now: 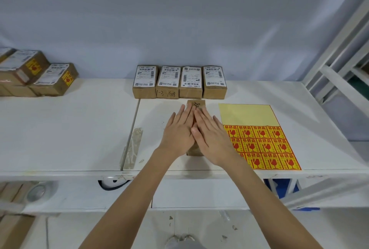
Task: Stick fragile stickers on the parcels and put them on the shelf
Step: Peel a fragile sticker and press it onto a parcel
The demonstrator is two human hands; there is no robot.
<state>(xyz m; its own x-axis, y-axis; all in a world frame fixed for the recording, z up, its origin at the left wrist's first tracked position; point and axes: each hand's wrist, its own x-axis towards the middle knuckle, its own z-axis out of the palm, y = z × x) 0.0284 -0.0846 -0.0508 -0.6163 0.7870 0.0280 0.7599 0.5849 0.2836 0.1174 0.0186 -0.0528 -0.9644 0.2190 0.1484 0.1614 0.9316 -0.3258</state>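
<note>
Flat hands (196,133) on parcel (196,105)

A pale blue-grey wall (179,13) rises behind the white surface (69,129), which has a taped seam (132,144). A white metal rack (339,65) stands at the right. Below lies a scuffed white floor (199,228).

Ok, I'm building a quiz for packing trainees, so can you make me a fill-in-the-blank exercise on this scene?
1. Both hands, left hand and right hand, press flat on one brown ____.
2. The row of parcels behind the hands holds ____ boxes.
3. The sticker sheet lies to the ____ of the hands.
4. The stickered parcels at the far left bear ____ fragile stickers.

Missing words: parcel; four; right; yellow
</note>
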